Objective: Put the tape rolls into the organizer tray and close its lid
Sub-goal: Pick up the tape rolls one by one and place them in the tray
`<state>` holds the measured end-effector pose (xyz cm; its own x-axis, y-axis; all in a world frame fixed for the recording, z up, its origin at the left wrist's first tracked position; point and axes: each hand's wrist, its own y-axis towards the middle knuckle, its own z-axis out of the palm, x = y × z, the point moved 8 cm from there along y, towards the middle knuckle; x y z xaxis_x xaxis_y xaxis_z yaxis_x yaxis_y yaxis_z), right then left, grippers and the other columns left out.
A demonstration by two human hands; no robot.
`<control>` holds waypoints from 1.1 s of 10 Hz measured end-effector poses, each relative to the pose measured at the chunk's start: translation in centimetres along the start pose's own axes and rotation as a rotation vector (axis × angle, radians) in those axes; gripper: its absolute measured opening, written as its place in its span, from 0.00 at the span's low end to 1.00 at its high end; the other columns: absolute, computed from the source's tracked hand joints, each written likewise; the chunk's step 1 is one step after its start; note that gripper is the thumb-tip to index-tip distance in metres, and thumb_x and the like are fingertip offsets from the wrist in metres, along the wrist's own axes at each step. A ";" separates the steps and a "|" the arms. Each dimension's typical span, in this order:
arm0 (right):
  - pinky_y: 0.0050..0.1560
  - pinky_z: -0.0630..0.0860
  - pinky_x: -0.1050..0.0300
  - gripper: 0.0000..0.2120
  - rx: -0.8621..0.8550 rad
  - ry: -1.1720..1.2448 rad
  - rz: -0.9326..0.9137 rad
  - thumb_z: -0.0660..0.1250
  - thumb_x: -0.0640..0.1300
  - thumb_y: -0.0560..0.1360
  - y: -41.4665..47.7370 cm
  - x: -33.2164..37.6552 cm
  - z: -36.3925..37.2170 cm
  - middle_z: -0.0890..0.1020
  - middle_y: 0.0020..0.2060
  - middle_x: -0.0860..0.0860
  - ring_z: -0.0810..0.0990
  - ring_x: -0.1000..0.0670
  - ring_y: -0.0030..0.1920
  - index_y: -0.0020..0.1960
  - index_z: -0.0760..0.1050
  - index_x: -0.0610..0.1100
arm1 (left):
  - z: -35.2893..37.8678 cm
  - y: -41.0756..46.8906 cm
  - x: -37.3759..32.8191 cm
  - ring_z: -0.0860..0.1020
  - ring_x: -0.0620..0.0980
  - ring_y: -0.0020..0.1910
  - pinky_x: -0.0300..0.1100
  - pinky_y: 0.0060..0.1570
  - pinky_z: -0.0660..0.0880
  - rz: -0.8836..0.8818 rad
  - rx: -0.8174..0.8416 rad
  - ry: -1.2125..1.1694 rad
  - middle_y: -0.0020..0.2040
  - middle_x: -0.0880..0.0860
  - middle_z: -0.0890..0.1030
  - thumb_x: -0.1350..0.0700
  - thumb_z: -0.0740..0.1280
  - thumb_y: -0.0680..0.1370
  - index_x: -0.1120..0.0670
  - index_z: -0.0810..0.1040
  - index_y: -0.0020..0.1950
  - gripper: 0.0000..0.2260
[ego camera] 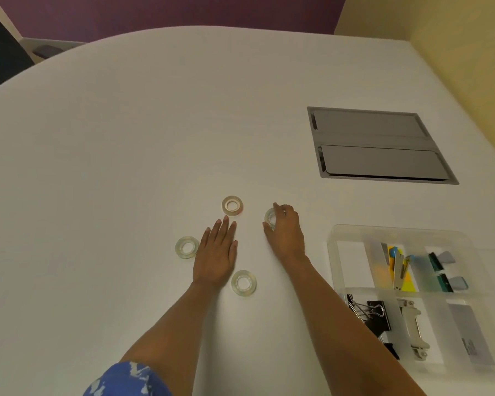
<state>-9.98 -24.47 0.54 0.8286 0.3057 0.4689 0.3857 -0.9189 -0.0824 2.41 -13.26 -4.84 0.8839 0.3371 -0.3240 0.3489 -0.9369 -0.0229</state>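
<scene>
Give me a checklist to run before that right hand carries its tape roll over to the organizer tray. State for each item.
1. Right hand closed on a tape roll: ok, fingers wrap it.
2. Roll lifted off the table: cannot tell.
3. Organizer tray open: ok, contents exposed; the lid is not clearly visible.
4. Free compartment: ok, the near-left top compartment looks empty.
5. Path to the tray clear: ok, bare table between.
6. Left hand out of the way: ok, flat on the table among three loose rolls, holding none.
</scene>
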 end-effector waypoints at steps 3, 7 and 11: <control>0.63 0.72 0.57 0.25 -0.231 0.162 0.064 0.69 0.42 0.75 -1.7 -2.5 -7.7 0.71 0.66 0.43 0.71 0.44 0.66 0.71 0.68 0.39 | 0.5 -0.4 -0.8 0.44 0.48 0.78 0.48 0.77 0.41 -0.034 0.040 -0.015 0.79 0.50 0.46 0.50 0.46 0.82 0.51 0.45 0.77 0.23; 0.60 0.73 0.52 0.24 -0.157 0.038 0.317 0.69 0.39 0.73 -5.9 -11.4 -10.7 0.69 0.66 0.40 0.72 0.41 0.63 0.68 0.69 0.38 | 1.1 -1.6 -2.5 0.43 0.48 0.78 0.49 0.77 0.40 -0.035 0.047 0.023 0.79 0.50 0.45 0.48 0.45 0.82 0.51 0.44 0.77 0.24; 0.60 0.73 0.50 0.24 0.027 0.039 0.317 0.69 0.36 0.73 -5.2 -13.3 -7.1 0.70 0.65 0.39 0.75 0.39 0.61 0.68 0.68 0.35 | 1.1 -1.8 -2.6 0.44 0.48 0.78 0.49 0.77 0.42 -0.041 0.037 0.007 0.79 0.49 0.46 0.49 0.46 0.82 0.50 0.45 0.77 0.24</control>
<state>-25.92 -25.51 1.00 0.8932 -0.0053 0.4496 0.1217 -0.9598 -0.2531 -0.85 -12.57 -4.96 0.8716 0.3754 -0.3151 0.3728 -0.9252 -0.0709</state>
